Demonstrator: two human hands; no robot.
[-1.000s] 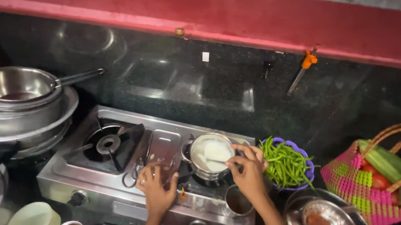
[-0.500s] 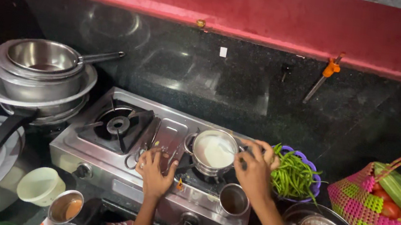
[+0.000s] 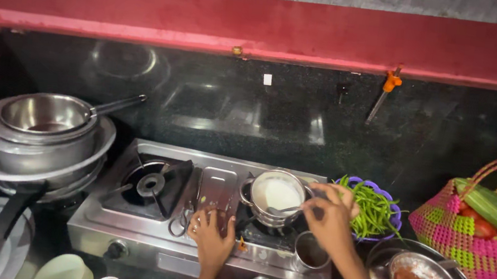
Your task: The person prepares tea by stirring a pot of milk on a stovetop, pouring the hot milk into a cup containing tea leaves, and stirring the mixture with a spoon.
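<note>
left hand: your left hand [image 3: 211, 240] lies flat on the front of the steel gas stove [image 3: 145, 239], grip empty and fingers spread, fingertips at the near end of the small steel plate [image 3: 217, 187] between the burners.
right hand: your right hand [image 3: 329, 219] has its grip closed on the handle of a spoon [image 3: 283, 211].
spoon: its bowl reaches left from your grip into the small steel pot [image 3: 277, 195] of white liquid.
pot: on the right burner, just left of your right hand.
steel cup [image 3: 311, 253]: just below your right grip, on the stove's front edge.
green beans [image 3: 371, 209]: in a purple bowl [image 3: 393, 217], just right of your right hand.
</note>
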